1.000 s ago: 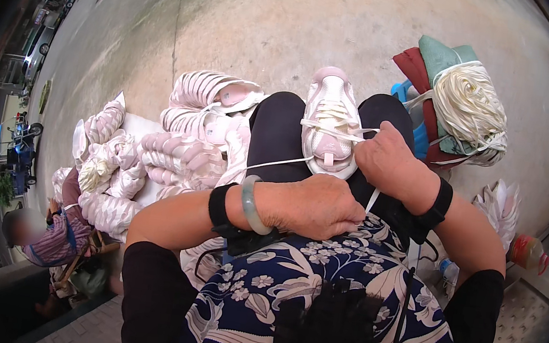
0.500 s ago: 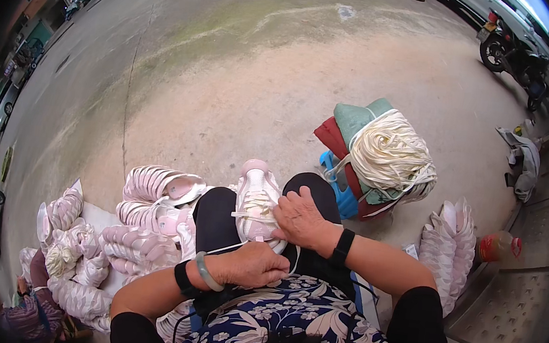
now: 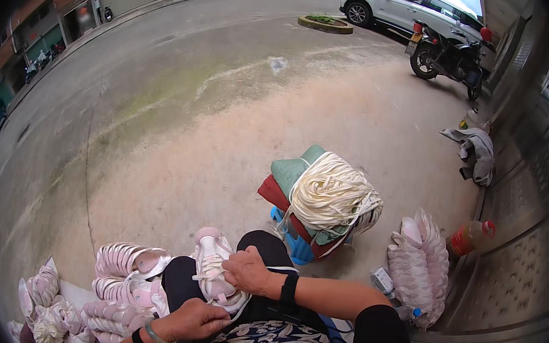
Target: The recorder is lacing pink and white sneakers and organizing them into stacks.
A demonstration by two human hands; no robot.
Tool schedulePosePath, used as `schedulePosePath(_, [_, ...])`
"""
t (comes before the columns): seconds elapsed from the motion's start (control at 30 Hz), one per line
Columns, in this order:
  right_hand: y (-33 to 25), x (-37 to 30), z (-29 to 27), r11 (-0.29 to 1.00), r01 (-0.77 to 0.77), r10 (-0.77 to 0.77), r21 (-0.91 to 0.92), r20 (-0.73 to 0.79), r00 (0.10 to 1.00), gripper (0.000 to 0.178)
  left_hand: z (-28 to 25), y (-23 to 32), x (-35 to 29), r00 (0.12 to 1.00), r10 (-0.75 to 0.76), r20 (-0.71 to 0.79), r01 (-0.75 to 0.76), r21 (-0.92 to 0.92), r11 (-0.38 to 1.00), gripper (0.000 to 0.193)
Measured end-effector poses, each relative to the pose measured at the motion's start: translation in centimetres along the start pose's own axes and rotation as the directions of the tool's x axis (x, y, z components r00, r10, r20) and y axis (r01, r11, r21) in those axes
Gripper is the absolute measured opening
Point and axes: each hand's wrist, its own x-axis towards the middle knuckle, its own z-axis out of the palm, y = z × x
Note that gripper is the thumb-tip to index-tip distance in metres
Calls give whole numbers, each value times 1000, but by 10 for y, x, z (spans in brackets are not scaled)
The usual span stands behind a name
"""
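Note:
A pale pink and white sneaker (image 3: 209,253) lies on my lap between my dark-clad knees, toe pointing away, with a cream shoelace (image 3: 212,271) threaded across its front. My right hand (image 3: 251,272) is closed at the right side of the lacing, its fingertips pinched on the lace. Nearer my body, below the shoe's opening, my left hand (image 3: 198,320) pinches with thumb and fingers. A loose lace end curves beside it, and its fingertips appear to hold that lace.
Pink and white shoe pieces (image 3: 116,316) lie stacked in rows at my left. A big cream lace bundle (image 3: 333,195) rests on green and red cloth over a blue stool (image 3: 298,247). More shoe pieces (image 3: 418,269), a bottle (image 3: 471,238) and a metal door (image 3: 514,266) are at right.
The view has tilted up and turned right, bringing in the white car and planter. My left hand has moved slightly left of the shoe's opening; my right hand stays at the lacing.

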Motion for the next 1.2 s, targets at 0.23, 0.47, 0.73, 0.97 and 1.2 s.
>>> schedulePosePath(0.23, [2, 9, -45, 961, 24, -47, 277, 76, 996, 12, -26, -4, -44, 907, -176, -383, 248, 148, 957, 6])
schedulePosePath(0.47, [8, 6, -61, 988, -40, 35, 148, 37, 999, 10, -11, -35, -70, 870, 41, -491, 187, 405, 895, 8])
schedulePosePath(0.73, [22, 5, -24, 655, -375, 236, 656, 294, 926, 16, 24, -33, -69, 937, -54, -346, 167, 306, 937, 10])
schedulePosePath(0.97, [44, -25, -24, 806, -444, 333, 392, 318, 887, 13, 30, -23, -39, 969, 62, -240, -3, 236, 972, 14])
schedulePosePath(1.2, [38, -25, -15, 710, -352, 141, 610, 367, 920, 24, 32, -17, -11, 973, 125, -194, -68, 276, 959, 16])
